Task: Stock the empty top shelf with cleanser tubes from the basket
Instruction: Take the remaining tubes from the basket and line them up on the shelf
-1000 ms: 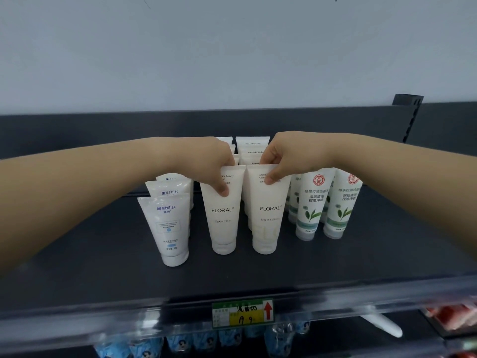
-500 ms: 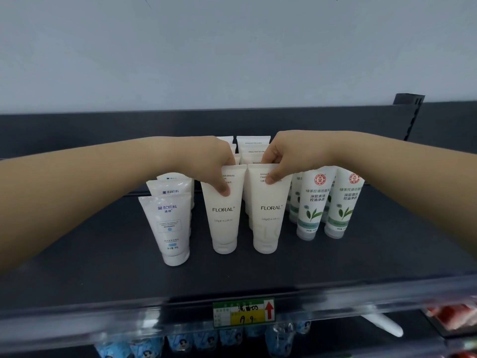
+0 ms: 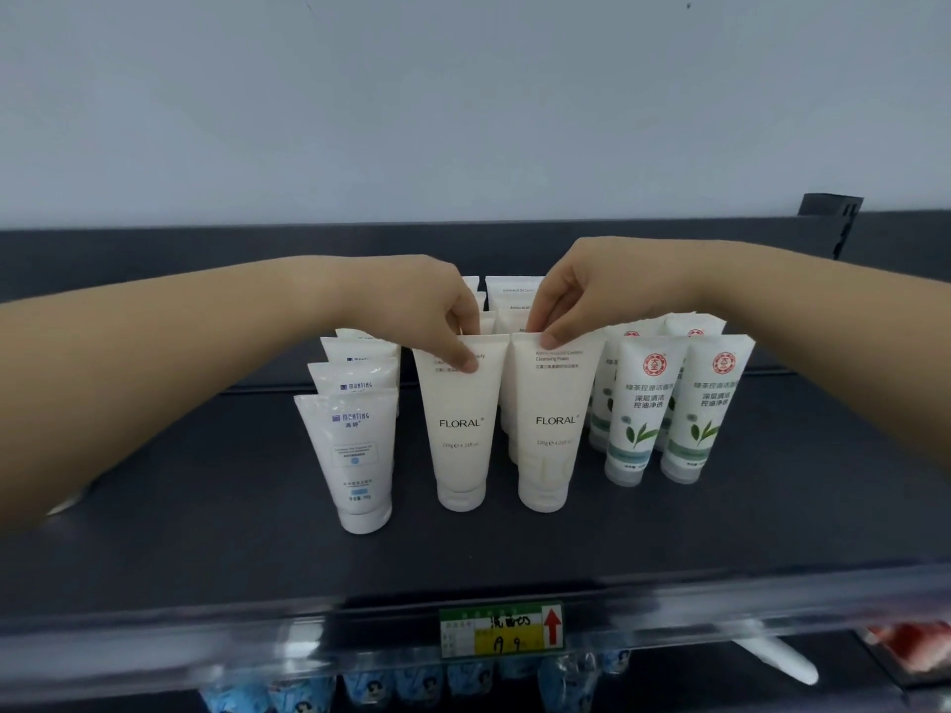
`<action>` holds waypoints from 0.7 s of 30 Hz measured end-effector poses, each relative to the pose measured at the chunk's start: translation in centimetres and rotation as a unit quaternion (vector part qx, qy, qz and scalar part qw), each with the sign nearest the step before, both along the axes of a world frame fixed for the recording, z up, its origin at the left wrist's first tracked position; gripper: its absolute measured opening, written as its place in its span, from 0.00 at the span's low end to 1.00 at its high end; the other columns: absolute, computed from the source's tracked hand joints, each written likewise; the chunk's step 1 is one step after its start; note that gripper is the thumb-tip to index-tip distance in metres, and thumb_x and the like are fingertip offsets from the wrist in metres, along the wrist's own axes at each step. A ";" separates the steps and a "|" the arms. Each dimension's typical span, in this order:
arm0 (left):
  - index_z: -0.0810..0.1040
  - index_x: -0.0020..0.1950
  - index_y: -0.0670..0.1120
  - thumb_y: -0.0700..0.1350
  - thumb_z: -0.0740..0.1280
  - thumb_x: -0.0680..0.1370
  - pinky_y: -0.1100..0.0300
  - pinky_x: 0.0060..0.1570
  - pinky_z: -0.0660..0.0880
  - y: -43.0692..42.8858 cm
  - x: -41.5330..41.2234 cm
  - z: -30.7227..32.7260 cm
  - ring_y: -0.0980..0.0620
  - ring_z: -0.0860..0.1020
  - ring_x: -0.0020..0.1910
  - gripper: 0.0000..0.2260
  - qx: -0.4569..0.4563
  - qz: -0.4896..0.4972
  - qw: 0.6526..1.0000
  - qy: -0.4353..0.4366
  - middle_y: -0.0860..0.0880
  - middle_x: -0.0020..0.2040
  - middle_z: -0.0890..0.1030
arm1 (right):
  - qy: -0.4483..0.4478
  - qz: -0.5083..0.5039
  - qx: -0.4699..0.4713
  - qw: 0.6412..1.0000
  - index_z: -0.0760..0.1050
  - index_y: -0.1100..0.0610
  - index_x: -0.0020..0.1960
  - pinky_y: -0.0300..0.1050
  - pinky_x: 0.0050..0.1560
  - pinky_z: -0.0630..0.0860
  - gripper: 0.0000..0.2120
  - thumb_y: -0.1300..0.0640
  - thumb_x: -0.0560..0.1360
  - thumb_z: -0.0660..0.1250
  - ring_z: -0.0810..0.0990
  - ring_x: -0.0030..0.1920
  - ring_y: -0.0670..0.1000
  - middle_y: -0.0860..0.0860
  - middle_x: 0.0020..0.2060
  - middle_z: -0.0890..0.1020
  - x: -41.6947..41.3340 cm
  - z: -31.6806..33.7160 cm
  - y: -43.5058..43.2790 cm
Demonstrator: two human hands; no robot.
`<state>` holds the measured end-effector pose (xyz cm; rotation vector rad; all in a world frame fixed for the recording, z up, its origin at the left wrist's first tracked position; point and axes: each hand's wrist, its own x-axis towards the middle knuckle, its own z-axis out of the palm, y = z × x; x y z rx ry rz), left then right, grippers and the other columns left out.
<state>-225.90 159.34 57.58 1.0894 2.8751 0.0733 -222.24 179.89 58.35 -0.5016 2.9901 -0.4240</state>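
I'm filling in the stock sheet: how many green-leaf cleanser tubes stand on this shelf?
4, the rightmost group: front-left tube, front-right tube, back-left tube, back-right tube. Others may be hidden behind them.

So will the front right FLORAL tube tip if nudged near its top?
Probably yes: the front right FLORAL tube stands tall on its narrow cap, wide crimp up. Likely squashy too; the right hand pinches only that flat crimp.

1. We see a green-and-yellow price label [image 3: 502, 631] bearing a red arrow.
2. Below it we make out blurred blue-printed packs [image 3: 411, 687].
3. At lower right we see red packs [image 3: 911, 645].
4. Behind, a pale wall [image 3: 463, 95].
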 end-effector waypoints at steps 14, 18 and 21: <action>0.83 0.49 0.50 0.48 0.72 0.73 0.70 0.38 0.72 -6.6 -2.0 4.0 0.65 0.81 0.32 0.06 0.116 0.074 0.990 -0.006 0.53 0.41 0.85 | 0.054 0.007 -0.055 0.997 0.83 0.53 0.47 0.48 0.54 0.80 0.05 0.55 0.72 0.72 0.85 0.42 0.45 0.48 0.40 0.86 -2.8 3.5 -6.2; 0.82 0.50 0.49 0.46 0.72 0.74 0.71 0.38 0.72 -9.0 -3.5 3.8 0.64 0.81 0.32 0.06 0.129 0.097 0.987 -0.004 0.52 0.42 0.85 | 0.054 0.015 -0.047 0.997 0.83 0.53 0.48 0.40 0.48 0.81 0.05 0.55 0.72 0.71 0.84 0.39 0.43 0.48 0.41 0.86 -4.5 3.2 -8.8; 0.82 0.51 0.48 0.45 0.72 0.74 0.71 0.39 0.72 -10.4 -4.8 3.2 0.60 0.82 0.37 0.07 0.132 0.113 0.985 -0.004 0.51 0.44 0.85 | 0.054 0.018 -0.029 0.998 0.82 0.53 0.49 0.28 0.35 0.73 0.06 0.55 0.73 0.70 0.81 0.36 0.40 0.48 0.41 0.85 -5.9 2.9 -10.3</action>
